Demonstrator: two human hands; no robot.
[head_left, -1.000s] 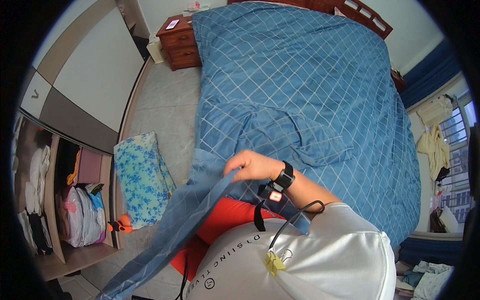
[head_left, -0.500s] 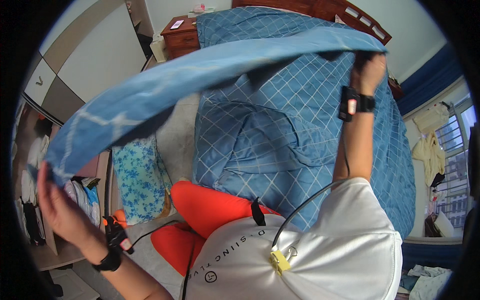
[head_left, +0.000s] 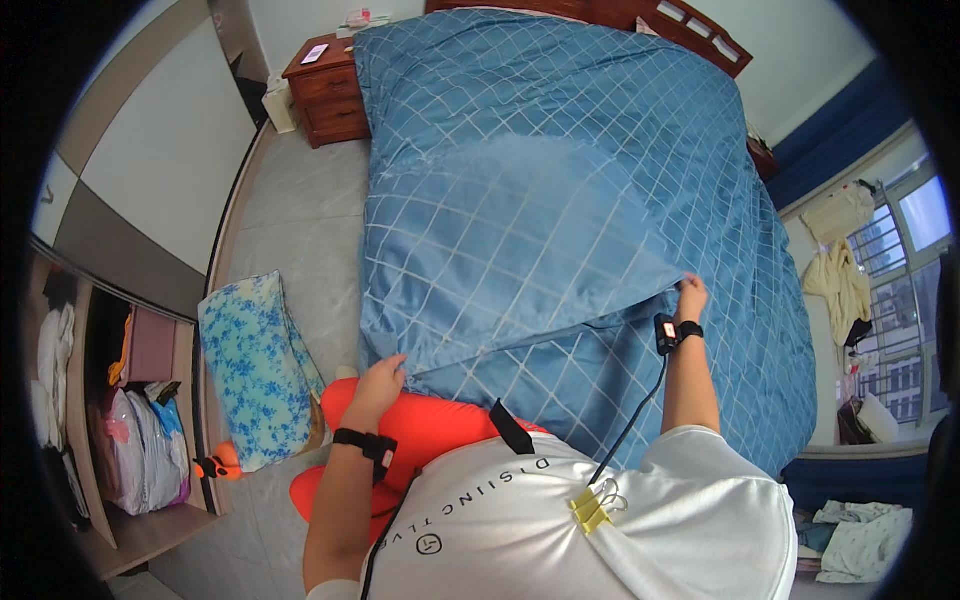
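A blue lattice-patterned cloth [head_left: 500, 230], perhaps a pillowcase, billows over the near part of the bed [head_left: 560, 80], above bedding of the same pattern. The person's left hand [head_left: 380, 383] is at the cloth's near left corner, by the bed's front edge, its fingers nearly closed and seemingly pinching the hem. The right hand [head_left: 692, 295] has its fingers closed on the other near corner, farther in over the bed. The step in hand looks like spreading this one cloth out flat. With its middle puffed up and its near hem slanting, the next move seems to call for keeping both corners pulled apart, letting the air out and lowering the hem evenly.

Two hands work at it, each wrist bearing one strapped black device, two in all. One yellow binder clip [head_left: 592, 508] grips the white T-shirt [head_left: 690, 510], on the near side of the bed.

Left of the bed lie one folded blue-floral bedding piece [head_left: 258, 370] and one orange object [head_left: 222, 461], its kind unclear. By the bed's far left corner stands one wooden nightstand [head_left: 330, 90] with two drawers showing and one phone [head_left: 315, 53] on top. Left of all these runs one wardrobe [head_left: 170, 130]; one barred window [head_left: 895, 290] is right of the bed.
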